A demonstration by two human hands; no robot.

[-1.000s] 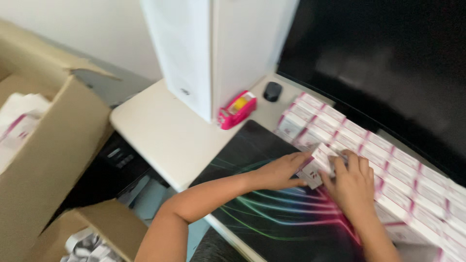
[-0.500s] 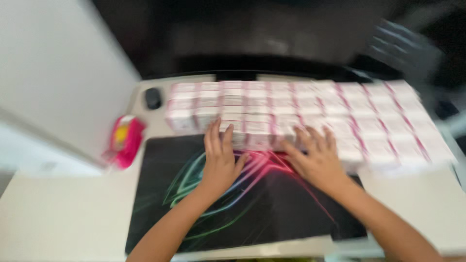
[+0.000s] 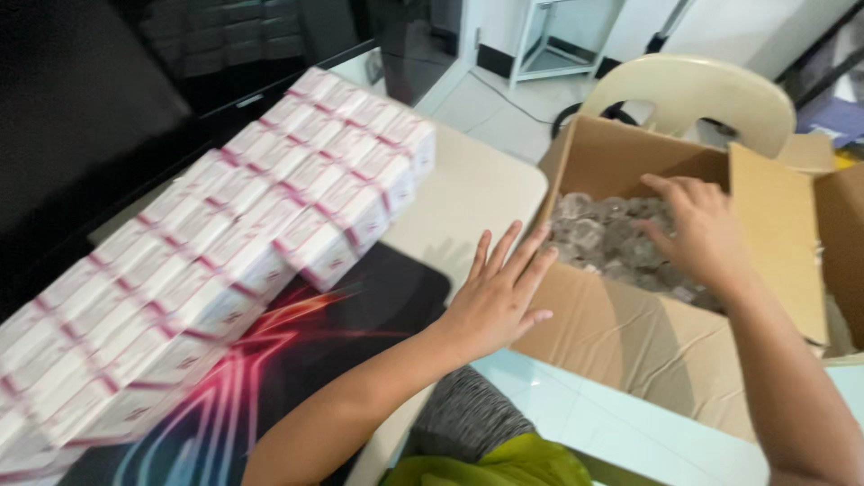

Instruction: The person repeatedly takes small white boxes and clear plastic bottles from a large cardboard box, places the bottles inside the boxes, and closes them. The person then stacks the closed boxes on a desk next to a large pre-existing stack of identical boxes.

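- Done so far, by the look of it: small white-and-pink boxes [image 3: 270,216] lie in tidy rows on the counter [image 3: 468,193], left half of frame.
- Your right hand [image 3: 697,229] digs into the cardboard carton [image 3: 630,333] at right, fingers curled over clear wrapped pieces [image 3: 594,236]; a grip can't be told.
- Your left hand [image 3: 495,297] braces the carton's wall, fingers spread.
- Plenty still sits inside.

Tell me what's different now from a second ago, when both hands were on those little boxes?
Both hands have left the rows of small white-and-pink boxes and swung toward the open cardboard box. The right hand now reaches inside it, onto the clear-wrapped items; the left hand rests open against its side. Neither has a grip on anything visible. The rows of boxes stay stacked on the dark mat.
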